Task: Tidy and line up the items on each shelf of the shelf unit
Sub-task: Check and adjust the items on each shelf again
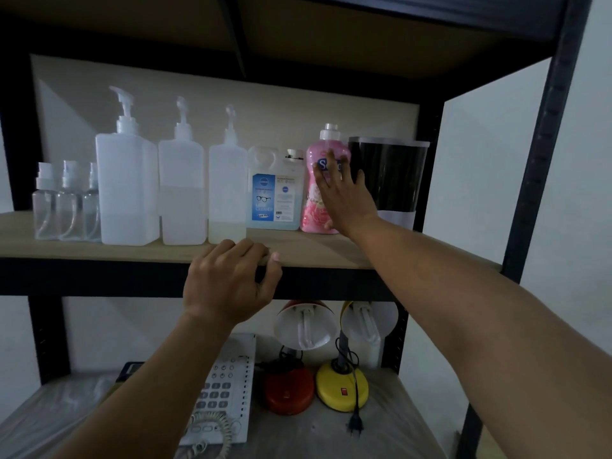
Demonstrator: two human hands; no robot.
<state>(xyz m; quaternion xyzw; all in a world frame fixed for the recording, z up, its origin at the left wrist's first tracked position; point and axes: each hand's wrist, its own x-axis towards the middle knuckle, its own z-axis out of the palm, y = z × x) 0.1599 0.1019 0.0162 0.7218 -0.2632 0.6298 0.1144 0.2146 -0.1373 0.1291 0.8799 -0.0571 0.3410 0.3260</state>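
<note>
A row of items stands on the wooden shelf: three small clear spray bottles, three white pump bottles, a blue-labelled jug, a pink bottle and a black-and-white container. My right hand is spread flat against the front of the pink bottle, fingers apart, thumb near the black container. My left hand rests curled over the shelf's front edge, below the third pump bottle.
The black metal frame has a post at the right and a shelf board overhead. On the lower shelf stand a white telephone, a red desk lamp and a yellow desk lamp with a loose plug.
</note>
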